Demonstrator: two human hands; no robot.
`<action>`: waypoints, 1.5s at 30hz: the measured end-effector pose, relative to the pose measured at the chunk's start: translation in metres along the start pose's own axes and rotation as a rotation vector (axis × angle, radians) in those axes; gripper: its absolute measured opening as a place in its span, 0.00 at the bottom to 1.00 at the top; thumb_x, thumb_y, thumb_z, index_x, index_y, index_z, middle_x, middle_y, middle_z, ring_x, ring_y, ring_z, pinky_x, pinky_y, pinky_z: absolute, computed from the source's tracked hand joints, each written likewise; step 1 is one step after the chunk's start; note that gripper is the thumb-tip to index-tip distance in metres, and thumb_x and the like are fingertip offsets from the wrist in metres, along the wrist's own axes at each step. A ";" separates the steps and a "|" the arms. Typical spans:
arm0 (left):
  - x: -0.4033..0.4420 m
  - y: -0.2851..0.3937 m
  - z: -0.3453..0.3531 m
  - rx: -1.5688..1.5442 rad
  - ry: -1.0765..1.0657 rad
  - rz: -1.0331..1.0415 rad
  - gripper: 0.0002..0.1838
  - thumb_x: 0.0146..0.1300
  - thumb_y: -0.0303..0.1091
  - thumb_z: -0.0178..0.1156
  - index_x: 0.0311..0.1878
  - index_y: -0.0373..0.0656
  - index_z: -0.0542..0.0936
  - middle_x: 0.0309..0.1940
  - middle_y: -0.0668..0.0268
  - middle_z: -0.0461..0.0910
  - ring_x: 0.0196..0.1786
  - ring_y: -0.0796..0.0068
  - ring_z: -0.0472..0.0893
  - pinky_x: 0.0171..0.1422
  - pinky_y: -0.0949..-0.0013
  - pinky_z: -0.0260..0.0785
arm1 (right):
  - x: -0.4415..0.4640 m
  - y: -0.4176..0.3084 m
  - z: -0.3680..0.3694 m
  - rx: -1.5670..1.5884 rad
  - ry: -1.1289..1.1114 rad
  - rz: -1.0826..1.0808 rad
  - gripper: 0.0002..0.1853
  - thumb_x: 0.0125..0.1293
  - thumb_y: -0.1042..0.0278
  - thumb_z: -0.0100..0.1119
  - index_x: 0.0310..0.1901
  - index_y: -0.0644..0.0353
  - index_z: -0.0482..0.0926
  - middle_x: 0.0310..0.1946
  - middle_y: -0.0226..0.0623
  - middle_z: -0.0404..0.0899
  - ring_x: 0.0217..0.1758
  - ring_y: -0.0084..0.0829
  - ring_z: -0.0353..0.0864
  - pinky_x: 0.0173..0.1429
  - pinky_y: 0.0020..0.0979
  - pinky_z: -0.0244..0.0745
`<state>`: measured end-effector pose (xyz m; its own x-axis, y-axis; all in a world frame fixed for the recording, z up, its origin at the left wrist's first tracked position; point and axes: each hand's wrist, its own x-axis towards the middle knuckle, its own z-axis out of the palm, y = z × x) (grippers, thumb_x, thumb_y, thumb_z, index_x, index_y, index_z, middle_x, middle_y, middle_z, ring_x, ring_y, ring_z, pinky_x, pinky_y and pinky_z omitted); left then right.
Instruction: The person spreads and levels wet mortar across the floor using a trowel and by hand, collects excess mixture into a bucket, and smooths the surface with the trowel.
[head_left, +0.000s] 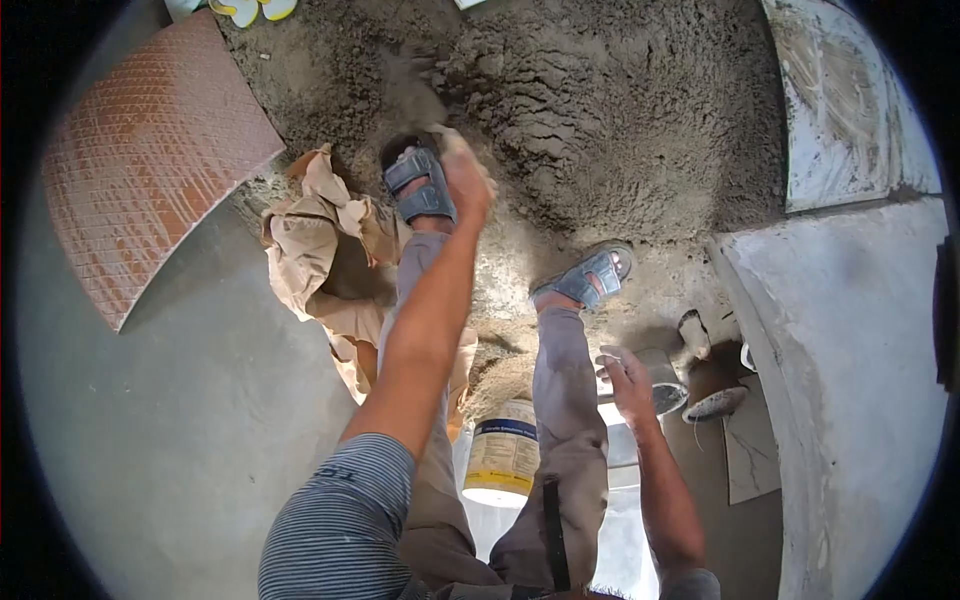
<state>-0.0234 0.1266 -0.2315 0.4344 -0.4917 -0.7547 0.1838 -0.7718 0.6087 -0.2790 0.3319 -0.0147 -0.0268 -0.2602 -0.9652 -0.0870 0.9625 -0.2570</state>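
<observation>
My left hand (pixel 466 178) is beside my sandalled left foot (pixel 418 185), over the edge of the grey mortar (pixel 580 110). Its fingers are curled round something I cannot make out, and a blurred shape shows just beyond it in the mortar. Lower down and to the right, my right hand (pixel 628 385) hangs near a metal bucket (pixel 660 378), its fingers apart and nothing in them. Crumpled brown paper (pixel 305 245) lies left of my left foot.
A curved tile piece (pixel 160 150) lies at the left. A white and yellow paint bucket (pixel 502 455) stands between my legs. Grey slabs (pixel 840 290) line the right side. A round-ended brown object (pixel 715 390) lies beside the metal bucket. Yellow and white footwear (pixel 245 10) is at the top left.
</observation>
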 end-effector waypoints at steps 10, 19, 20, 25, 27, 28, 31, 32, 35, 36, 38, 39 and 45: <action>-0.085 -0.034 -0.005 0.473 -0.094 0.540 0.25 0.68 0.47 0.45 0.58 0.35 0.64 0.41 0.40 0.76 0.47 0.40 0.76 0.49 0.52 0.66 | -0.007 0.021 -0.008 0.015 0.030 0.019 0.15 0.66 0.65 0.51 0.51 0.63 0.76 0.38 0.39 0.81 0.37 0.27 0.78 0.45 0.27 0.72; -0.043 -0.003 0.020 0.590 0.165 0.256 0.27 0.70 0.49 0.43 0.59 0.34 0.61 0.32 0.45 0.75 0.34 0.48 0.76 0.45 0.51 0.65 | 0.015 -0.017 0.024 0.040 -0.002 -0.082 0.17 0.66 0.60 0.51 0.50 0.63 0.76 0.37 0.40 0.81 0.39 0.28 0.79 0.47 0.27 0.72; -0.048 -0.020 0.019 0.597 0.164 0.254 0.27 0.70 0.49 0.43 0.59 0.34 0.61 0.32 0.45 0.75 0.34 0.48 0.76 0.45 0.51 0.65 | 0.018 -0.020 0.027 0.092 -0.026 -0.038 0.18 0.66 0.60 0.51 0.50 0.63 0.76 0.38 0.40 0.82 0.39 0.28 0.80 0.47 0.27 0.72; -0.152 -0.010 0.027 0.474 -0.096 0.120 0.29 0.69 0.52 0.41 0.61 0.35 0.58 0.35 0.38 0.75 0.39 0.37 0.76 0.44 0.48 0.64 | 0.061 -0.018 0.040 0.126 0.102 -0.112 0.23 0.67 0.55 0.50 0.55 0.66 0.73 0.47 0.45 0.78 0.54 0.33 0.76 0.59 0.30 0.66; -0.178 -0.027 0.010 0.615 -0.159 0.075 0.29 0.70 0.50 0.41 0.62 0.35 0.57 0.38 0.36 0.75 0.44 0.36 0.75 0.46 0.46 0.63 | 0.087 -0.037 0.050 0.163 0.199 -0.313 0.28 0.68 0.52 0.49 0.60 0.68 0.66 0.51 0.46 0.76 0.59 0.37 0.72 0.64 0.32 0.61; -0.195 -0.024 0.005 0.600 -0.250 0.014 0.28 0.70 0.49 0.40 0.62 0.35 0.57 0.43 0.35 0.74 0.46 0.37 0.75 0.48 0.46 0.63 | 0.104 -0.045 0.056 0.157 0.134 -0.344 0.29 0.68 0.51 0.48 0.61 0.66 0.64 0.52 0.49 0.75 0.58 0.41 0.73 0.64 0.33 0.62; -0.224 -0.046 -0.011 0.525 -0.309 0.291 0.27 0.70 0.46 0.41 0.62 0.35 0.58 0.48 0.37 0.71 0.50 0.39 0.73 0.53 0.49 0.63 | 0.115 -0.083 0.077 -0.016 0.004 -0.292 0.29 0.67 0.50 0.48 0.60 0.64 0.64 0.52 0.55 0.74 0.58 0.48 0.73 0.63 0.38 0.64; -0.225 -0.045 -0.020 0.631 -0.399 0.260 0.27 0.69 0.45 0.42 0.63 0.35 0.58 0.50 0.38 0.71 0.52 0.41 0.72 0.55 0.50 0.62 | 0.115 -0.096 0.083 -0.185 -0.063 -0.213 0.27 0.66 0.50 0.48 0.58 0.64 0.65 0.51 0.58 0.73 0.57 0.53 0.72 0.62 0.41 0.65; -0.220 -0.033 -0.058 0.955 -0.663 0.163 0.27 0.68 0.42 0.45 0.65 0.36 0.60 0.54 0.42 0.70 0.57 0.44 0.70 0.62 0.54 0.60 | 0.134 -0.102 0.096 -0.473 -0.152 -0.191 0.24 0.63 0.54 0.49 0.54 0.64 0.66 0.49 0.62 0.73 0.55 0.57 0.72 0.58 0.46 0.68; -0.217 -0.027 -0.067 1.060 -0.746 0.138 0.27 0.67 0.41 0.46 0.66 0.36 0.60 0.55 0.43 0.70 0.59 0.45 0.69 0.64 0.55 0.59 | 0.148 -0.101 0.104 -0.461 -0.143 -0.185 0.24 0.63 0.54 0.49 0.54 0.64 0.66 0.49 0.62 0.73 0.55 0.57 0.72 0.58 0.46 0.68; -0.233 -0.015 -0.093 0.996 -0.833 -0.022 0.24 0.69 0.41 0.46 0.62 0.34 0.66 0.58 0.45 0.70 0.62 0.51 0.69 0.65 0.60 0.60 | 0.175 -0.096 0.121 -0.636 -0.158 -0.286 0.22 0.61 0.58 0.49 0.51 0.65 0.68 0.47 0.59 0.75 0.51 0.57 0.74 0.55 0.49 0.69; -0.240 -0.017 -0.107 1.006 -0.857 -0.034 0.24 0.69 0.41 0.46 0.62 0.34 0.66 0.58 0.45 0.70 0.62 0.51 0.69 0.65 0.60 0.60 | 0.188 -0.102 0.131 -0.630 -0.147 -0.265 0.20 0.61 0.58 0.48 0.49 0.65 0.70 0.46 0.58 0.76 0.50 0.56 0.75 0.54 0.49 0.70; -0.255 -0.012 -0.127 1.120 -0.998 -0.033 0.24 0.69 0.43 0.48 0.62 0.37 0.66 0.56 0.48 0.72 0.59 0.53 0.72 0.63 0.61 0.62 | 0.232 -0.094 0.084 -0.631 -0.123 -0.374 0.19 0.58 0.53 0.51 0.40 0.63 0.76 0.38 0.56 0.78 0.43 0.55 0.77 0.46 0.46 0.72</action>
<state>-0.0246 0.3126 -0.0150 -0.4048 -0.1776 -0.8970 -0.7712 -0.4608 0.4393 -0.1937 0.1873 -0.2189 0.2257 -0.5157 -0.8265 -0.6248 0.5743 -0.5290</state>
